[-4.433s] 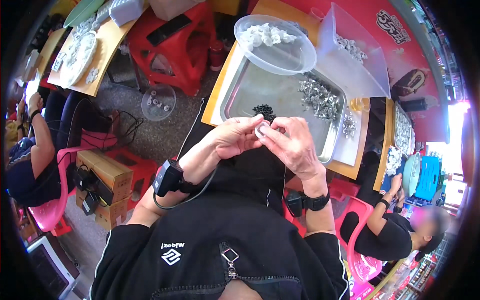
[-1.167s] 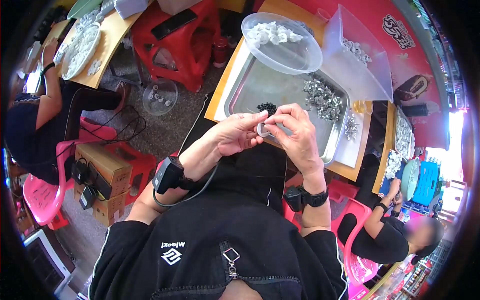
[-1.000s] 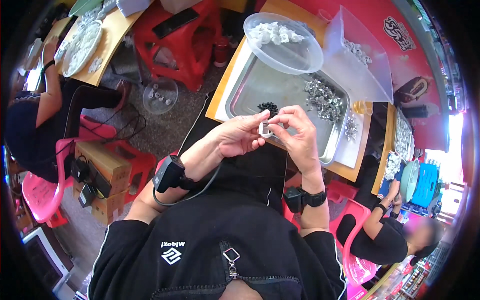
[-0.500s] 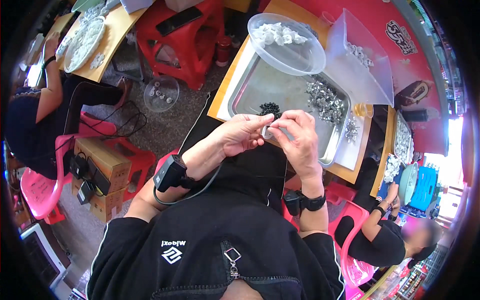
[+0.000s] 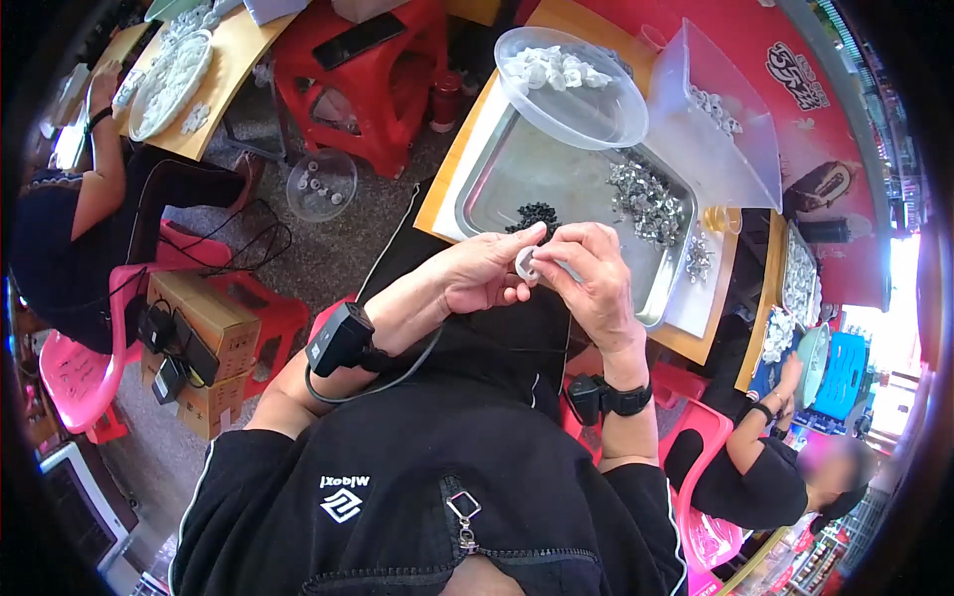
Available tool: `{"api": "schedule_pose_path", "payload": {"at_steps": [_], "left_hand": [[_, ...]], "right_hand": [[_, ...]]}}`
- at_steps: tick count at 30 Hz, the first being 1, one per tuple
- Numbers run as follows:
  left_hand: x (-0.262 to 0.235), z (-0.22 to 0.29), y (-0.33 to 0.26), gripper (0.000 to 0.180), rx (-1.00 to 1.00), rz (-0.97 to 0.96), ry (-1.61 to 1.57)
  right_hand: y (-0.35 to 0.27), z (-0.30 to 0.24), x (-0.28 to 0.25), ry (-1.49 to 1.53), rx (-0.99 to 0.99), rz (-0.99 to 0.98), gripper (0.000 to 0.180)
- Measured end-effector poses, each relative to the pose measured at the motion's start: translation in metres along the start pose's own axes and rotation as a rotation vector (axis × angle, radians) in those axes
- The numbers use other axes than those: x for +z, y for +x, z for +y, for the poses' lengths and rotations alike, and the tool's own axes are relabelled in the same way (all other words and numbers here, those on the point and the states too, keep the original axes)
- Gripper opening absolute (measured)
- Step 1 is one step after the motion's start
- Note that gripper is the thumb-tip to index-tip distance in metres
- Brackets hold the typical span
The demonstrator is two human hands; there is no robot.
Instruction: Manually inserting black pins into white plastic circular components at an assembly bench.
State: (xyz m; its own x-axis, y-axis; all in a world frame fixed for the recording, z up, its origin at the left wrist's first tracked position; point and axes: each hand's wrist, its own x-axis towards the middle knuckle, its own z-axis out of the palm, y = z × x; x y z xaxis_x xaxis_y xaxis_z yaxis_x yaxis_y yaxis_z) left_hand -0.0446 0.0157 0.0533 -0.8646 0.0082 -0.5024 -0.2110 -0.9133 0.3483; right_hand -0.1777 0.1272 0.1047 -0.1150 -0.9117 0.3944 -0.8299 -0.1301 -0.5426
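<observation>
Between my two hands, at the near edge of a metal tray, is a small round white part. My left hand pinches it between thumb and fingers. The closed fingertips of my right hand press against its right side; whether they hold a smaller piece is hidden. Just beyond my fingers, a heap of small black pieces lies in the tray. Small metal pieces are piled along the tray's right side. A clear round bowl with white parts rests over the tray's far end.
A clear plastic bin stands right of the tray. Small metal bits lie on the table beside it. Left on the floor are a clear bowl and cardboard boxes. Co-workers sit at left and right.
The white part is tilted so that more of its round face shows. My right fingers have shifted slightly on it, and my left hand has barely moved.
</observation>
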Motion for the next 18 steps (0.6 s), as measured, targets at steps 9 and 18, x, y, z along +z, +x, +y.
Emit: {"api": "schedule_pose_path", "payload": {"at_steps": [9, 18], "left_hand": [[-0.007, -0.013, 0.002, 0.033, 0.024, -0.094, 0.005], [-0.012, -0.023, 0.004, 0.035, 0.183, 0.007, 0.114]], "right_hand": [[0.017, 0.0, -0.012, 0.038, -0.2, -0.267, 0.012], [0.015, 0.005, -0.005, 0.002, -0.267, -0.325, 0.012]]}}
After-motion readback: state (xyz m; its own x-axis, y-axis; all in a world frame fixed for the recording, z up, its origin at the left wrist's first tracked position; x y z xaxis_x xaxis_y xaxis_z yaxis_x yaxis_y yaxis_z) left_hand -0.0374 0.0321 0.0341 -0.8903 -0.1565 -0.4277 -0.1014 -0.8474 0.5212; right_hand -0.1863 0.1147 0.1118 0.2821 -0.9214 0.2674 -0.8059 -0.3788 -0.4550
